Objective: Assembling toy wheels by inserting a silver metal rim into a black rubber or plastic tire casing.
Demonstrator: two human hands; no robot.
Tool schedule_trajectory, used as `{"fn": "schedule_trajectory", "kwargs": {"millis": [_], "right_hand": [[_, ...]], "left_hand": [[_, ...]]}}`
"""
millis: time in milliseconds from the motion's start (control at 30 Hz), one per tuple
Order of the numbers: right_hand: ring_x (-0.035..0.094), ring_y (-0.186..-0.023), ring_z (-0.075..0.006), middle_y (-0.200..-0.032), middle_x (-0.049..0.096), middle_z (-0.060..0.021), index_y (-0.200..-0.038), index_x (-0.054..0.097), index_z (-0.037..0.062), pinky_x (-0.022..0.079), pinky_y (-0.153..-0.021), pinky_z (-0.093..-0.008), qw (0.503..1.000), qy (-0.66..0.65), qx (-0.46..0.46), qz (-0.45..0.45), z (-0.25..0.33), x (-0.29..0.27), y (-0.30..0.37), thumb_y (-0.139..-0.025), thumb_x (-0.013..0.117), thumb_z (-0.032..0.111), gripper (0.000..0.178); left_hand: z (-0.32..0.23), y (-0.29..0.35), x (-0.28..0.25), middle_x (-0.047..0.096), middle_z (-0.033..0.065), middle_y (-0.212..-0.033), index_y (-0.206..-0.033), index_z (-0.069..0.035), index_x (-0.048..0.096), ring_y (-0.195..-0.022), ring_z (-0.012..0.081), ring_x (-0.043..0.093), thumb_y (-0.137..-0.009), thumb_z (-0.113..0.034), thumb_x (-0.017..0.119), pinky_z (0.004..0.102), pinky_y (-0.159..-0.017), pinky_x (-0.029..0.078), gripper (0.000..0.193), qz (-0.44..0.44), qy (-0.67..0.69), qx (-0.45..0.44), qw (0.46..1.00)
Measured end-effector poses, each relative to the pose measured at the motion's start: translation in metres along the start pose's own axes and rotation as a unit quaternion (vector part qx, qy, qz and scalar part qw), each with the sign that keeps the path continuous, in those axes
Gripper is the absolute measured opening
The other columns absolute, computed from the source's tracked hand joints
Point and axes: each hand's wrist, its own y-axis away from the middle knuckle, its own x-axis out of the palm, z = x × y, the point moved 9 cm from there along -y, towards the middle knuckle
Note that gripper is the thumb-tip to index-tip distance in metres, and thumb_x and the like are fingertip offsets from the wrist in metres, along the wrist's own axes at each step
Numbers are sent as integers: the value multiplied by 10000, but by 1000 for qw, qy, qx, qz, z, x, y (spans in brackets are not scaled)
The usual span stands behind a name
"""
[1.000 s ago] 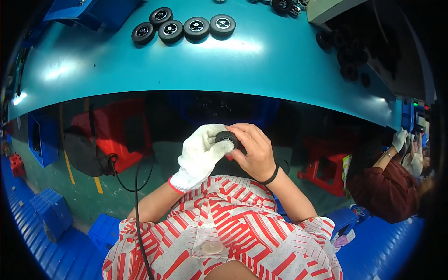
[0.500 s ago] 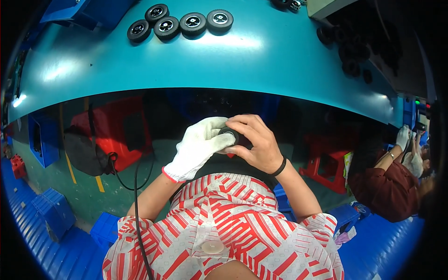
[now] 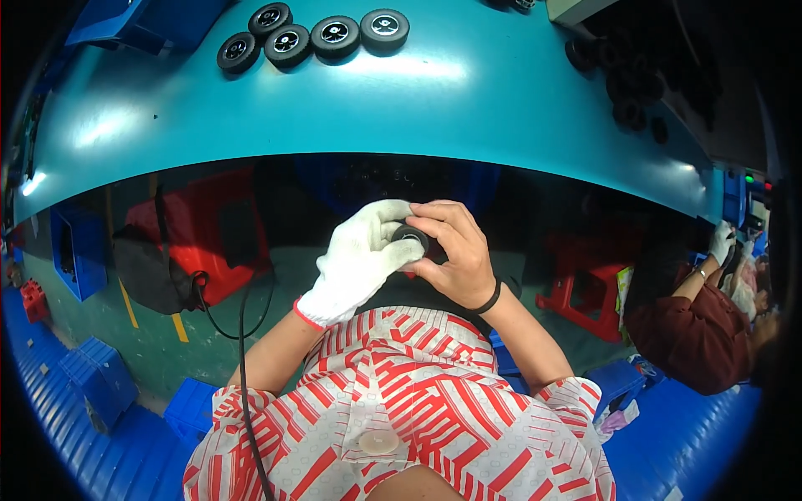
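In front of my waist, just off the near edge of the table, both hands hold a small round black wheel [image 3: 410, 230]. My left hand [image 3: 352, 260], in a white knitted glove with a red cuff, closes on its left side with the thumb pressed on its face. Bare, with a black band at the wrist, my right hand [image 3: 461, 255] grips the other side between fingers and thumb. The fingers cover much of the wheel. On the teal table [image 3: 276, 113], several black wheels with silver-marked hubs, one of them this wheel [image 3: 384, 31], lie together at the far left.
A blue bin [image 3: 154, 27] stands at the far left of the table. Dark ring-shaped parts [image 3: 626, 88] are heaped at the far right. Red stools [image 3: 219, 242] flank me below the table, and a cable hangs at my left. A co-worker's maroon sleeve [image 3: 697, 342] shows at the right.
The wheel stays in both hands, with only a slight shift of the fingers and wrists. The table's wheels appear slightly further left and higher as the view moves.
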Motion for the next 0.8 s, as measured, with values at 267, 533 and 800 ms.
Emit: {"fn": "schedule_trajectory", "kwargs": {"millis": [267,533,800], "right_hand": [[541,-1025,-329,-1144,543,-144,-1085,586,68,467,-853,-379,992,-60,106,35,-5,6,-3,-601,806,84,532],[569,-994,-330,-1144,548,-160,-1103,540,55,488,-796,-368,988,-47,134,-65,-19,-8,10,-586,787,61,574],[573,-956,-300,-1125,574,-119,-1052,579,56,477,-756,-364,999,30,-4,-35,1,-5,1,-562,806,86,541]], "left_hand": [[-10,-4,-6,608,116,-1028,-1252,29,461,-868,138,612,-810,-84,681,244,-737,509,506,15,-119,-14,993],[-3,-3,5,599,89,-943,-1274,50,437,-834,105,594,-786,-22,681,207,-698,492,551,16,-4,-6,1000],[-3,1,1,605,121,-1019,-1263,40,460,-863,118,610,-802,-46,677,217,-713,503,517,7,-31,9,999]]}}
